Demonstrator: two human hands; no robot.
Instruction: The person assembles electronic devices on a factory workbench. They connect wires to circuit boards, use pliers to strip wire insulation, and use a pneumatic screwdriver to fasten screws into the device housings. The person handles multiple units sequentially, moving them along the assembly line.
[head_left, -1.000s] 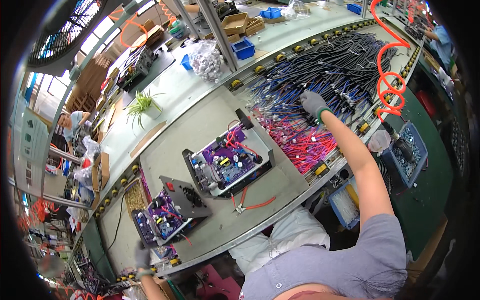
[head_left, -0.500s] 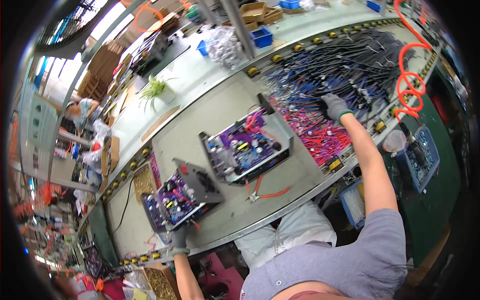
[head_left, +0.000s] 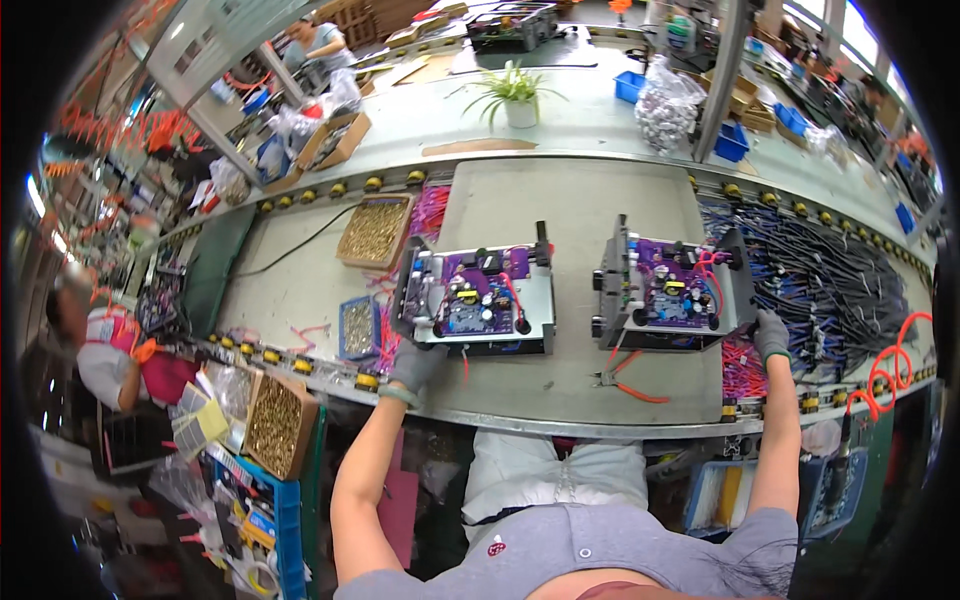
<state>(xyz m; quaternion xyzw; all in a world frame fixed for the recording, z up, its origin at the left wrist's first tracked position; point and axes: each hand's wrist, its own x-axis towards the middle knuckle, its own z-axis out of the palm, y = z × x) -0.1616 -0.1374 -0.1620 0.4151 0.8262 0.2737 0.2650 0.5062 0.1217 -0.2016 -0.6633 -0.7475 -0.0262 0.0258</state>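
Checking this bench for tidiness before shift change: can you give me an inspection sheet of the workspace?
Surface: grey mat between roller rails.
Job's things: left unit and right unit, open metal trays with purple circuit boards.
Clutter: pliers with orange handles on the mat; tray of brass parts; small blue tray.
Grippers: left hand, gloved, at the left unit's front corner; right hand, gloved, at the right unit's right edge.
Cables: heap of dark wires at right; pink wires beside it.
Surroundings: potted plant; other workers at neighbouring benches.
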